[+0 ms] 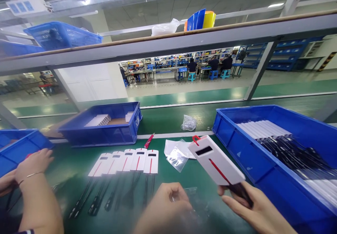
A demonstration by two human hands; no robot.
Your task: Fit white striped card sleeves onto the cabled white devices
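In my right hand is a flat white device with a dark window, a red stripe and a red loop at its top. My fingers close around the black cable bundle at its lower end, and the device tilts up to the left. My left hand, slightly blurred, is pinched on a thin clear plastic bag low in front of me. Several similar white devices lie in a row on the green table, their black cables toward me. Behind my hands rest a clear bag and white sheets.
A blue bin on the right holds stacked white devices and black cables. Another blue bin stands back left, near a red cutter. Crumpled plastic lies behind. A co-worker's arm reaches in at left. A shelf spans overhead.
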